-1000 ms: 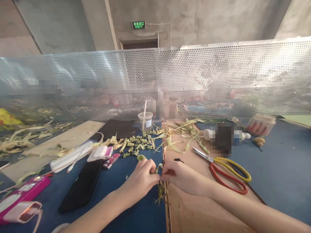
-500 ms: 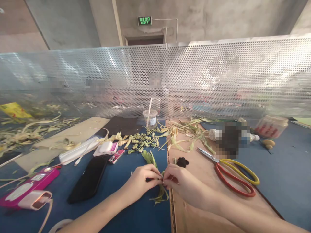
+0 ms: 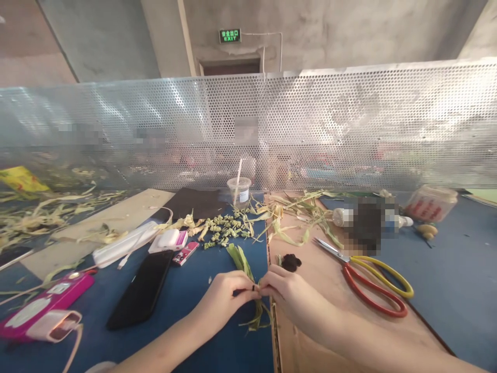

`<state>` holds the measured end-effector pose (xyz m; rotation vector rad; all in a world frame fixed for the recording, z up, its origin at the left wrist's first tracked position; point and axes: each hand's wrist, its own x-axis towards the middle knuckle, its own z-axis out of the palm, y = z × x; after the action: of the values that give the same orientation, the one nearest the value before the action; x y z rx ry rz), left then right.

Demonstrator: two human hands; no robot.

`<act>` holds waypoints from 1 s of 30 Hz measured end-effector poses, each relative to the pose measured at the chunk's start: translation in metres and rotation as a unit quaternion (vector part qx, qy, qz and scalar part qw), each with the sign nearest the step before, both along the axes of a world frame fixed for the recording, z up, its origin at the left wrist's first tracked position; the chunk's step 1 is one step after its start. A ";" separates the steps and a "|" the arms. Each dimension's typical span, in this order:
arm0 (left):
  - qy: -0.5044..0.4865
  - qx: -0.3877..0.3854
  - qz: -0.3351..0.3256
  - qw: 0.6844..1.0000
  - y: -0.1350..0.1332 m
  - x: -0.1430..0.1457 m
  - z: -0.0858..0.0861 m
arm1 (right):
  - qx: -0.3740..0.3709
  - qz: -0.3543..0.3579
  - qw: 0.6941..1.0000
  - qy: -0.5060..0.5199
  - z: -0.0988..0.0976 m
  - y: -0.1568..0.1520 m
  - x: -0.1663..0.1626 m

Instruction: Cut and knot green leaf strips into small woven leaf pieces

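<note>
My left hand (image 3: 229, 298) and my right hand (image 3: 289, 292) meet fingertip to fingertip over the seam between the blue tabletop and a brown board. Both are closed in a pinch on a green corn husk (image 3: 239, 259), whose broad end points away from me. Its frayed strips hang out below my fingers, and the part in the pinch is covered. A narrow black band shows at the left fingers. Just beyond my right hand lies a small dark, crumpled piece (image 3: 290, 262). Many small knotted husk pieces (image 3: 225, 228) are heaped farther back.
Scissors (image 3: 367, 277) with red and yellow handles lie on the brown board (image 3: 303, 342). To the left are a black phone (image 3: 142, 290), a magenta device (image 3: 50, 303) and a white power strip (image 3: 126, 243). A plastic cup (image 3: 238, 189) stands before the perforated metal screen (image 3: 233, 109).
My hands stay pinched together in nearly the same spot, with a slight shift of the fingers. The whole view has tilted a little, so things sit slightly lower and to the left.
</note>
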<state>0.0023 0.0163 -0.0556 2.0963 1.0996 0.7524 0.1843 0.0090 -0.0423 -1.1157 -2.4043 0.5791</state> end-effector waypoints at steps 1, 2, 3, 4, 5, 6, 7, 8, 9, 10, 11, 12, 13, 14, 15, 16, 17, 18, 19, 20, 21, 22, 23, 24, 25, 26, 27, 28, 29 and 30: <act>0.002 -0.003 0.000 1.000 0.000 0.000 0.000 | 0.024 0.018 0.999 -0.030 0.000 0.000 0.001; 0.004 -0.006 0.002 1.000 0.000 0.001 0.000 | 0.050 0.037 0.996 -0.059 0.000 -0.001 0.002; 0.005 -0.011 0.004 1.000 0.000 0.001 0.000 | 0.078 0.056 0.991 -0.089 0.000 -0.001 0.004; 0.005 -0.015 0.006 1.000 0.000 0.001 0.000 | 0.108 0.072 0.984 -0.118 0.000 -0.001 0.005; 0.004 -0.018 0.006 1.000 0.001 0.001 0.000 | 0.140 0.082 0.976 -0.144 0.000 -0.002 0.005; 0.005 -0.022 0.004 1.000 0.002 0.001 0.000 | 0.174 0.086 0.967 -0.164 0.000 -0.002 0.006; 0.007 -0.023 0.001 1.000 0.003 0.000 -0.001 | 0.208 0.089 0.958 -0.178 0.000 -0.002 0.006; 0.010 -0.023 -0.003 1.000 0.004 0.000 -0.002 | 0.240 0.092 0.949 -0.181 0.001 -0.002 0.006; 0.016 -0.025 -0.003 1.000 0.006 0.000 -0.002 | 0.264 0.098 0.943 -0.177 0.001 -0.001 0.006; 0.024 -0.029 0.000 0.999 0.008 0.000 -0.003 | 0.281 0.110 0.938 -0.168 0.002 0.000 0.006; 0.033 -0.034 0.008 0.999 0.010 0.001 -0.003 | 0.293 0.131 0.934 -0.158 0.002 0.001 0.005; 0.042 -0.038 0.017 0.998 0.011 0.001 -0.004 | 0.298 0.153 0.930 -0.150 0.003 0.003 0.006; 0.050 -0.041 0.023 0.998 0.012 0.002 -0.003 | 0.297 0.170 0.929 -0.142 0.005 0.004 0.006; 0.058 -0.044 0.023 0.997 0.013 0.003 -0.002 | 0.292 0.179 0.930 -0.136 0.006 0.006 0.006; 0.065 -0.047 0.017 0.997 0.013 0.004 0.000 | 0.286 0.181 0.931 -0.134 0.007 0.008 0.006; 0.071 -0.051 0.008 0.996 0.012 0.005 0.003 | 0.279 0.180 0.934 -0.134 0.008 0.009 0.006; 0.074 -0.057 -0.003 0.996 0.011 0.006 0.005 | 0.272 0.179 0.936 -0.137 0.008 0.011 0.006; 0.077 -0.064 -0.009 0.995 0.010 0.007 0.008 | 0.267 0.182 0.936 -0.142 0.008 0.012 0.006; 0.079 -0.068 -0.012 0.995 0.008 0.008 0.010 | 0.263 0.188 0.935 -0.146 0.008 0.014 0.006; 0.081 -0.065 -0.014 0.995 0.007 0.008 0.011 | 0.259 0.193 0.935 -0.146 0.008 0.015 0.006; 0.083 -0.059 -0.014 0.995 0.006 0.008 0.012 | 0.253 0.198 0.936 -0.141 0.008 0.016 0.006; 0.084 -0.053 -0.013 0.995 0.005 0.008 0.012 | 0.244 0.201 0.940 -0.130 0.008 0.016 0.006; 0.083 -0.049 -0.012 0.995 0.004 0.007 0.011 | 0.230 0.203 0.945 -0.115 0.007 0.017 0.006; 0.081 -0.047 -0.012 0.996 0.003 0.006 0.010 | 0.215 0.202 0.950 -0.098 0.007 0.017 0.005; 0.075 -0.046 -0.013 0.996 0.003 0.006 0.009 | 0.199 0.198 0.957 -0.078 0.005 0.016 0.005; 0.068 -0.046 -0.015 0.996 0.002 0.005 0.008 | 0.181 0.189 0.963 -0.057 0.004 0.016 0.005; 0.061 -0.045 -0.016 0.997 0.001 0.004 0.007 | 0.157 0.176 0.971 -0.031 0.002 0.016 0.004; 0.056 -0.043 -0.017 0.997 0.000 0.003 0.007 | 0.125 0.160 0.979 -0.001 0.000 0.016 0.004; 0.054 -0.040 -0.017 0.998 -0.001 0.003 0.008 | 0.087 0.143 0.985 0.031 -0.002 0.016 0.004; 0.053 -0.037 -0.016 0.998 -0.002 0.003 0.008 | 0.044 0.127 0.989 0.062 -0.004 0.017 0.003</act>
<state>0.0049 0.0140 -0.0471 2.1062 1.1299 0.5824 0.1873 0.0261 -0.0462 -0.7199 -2.4529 0.5969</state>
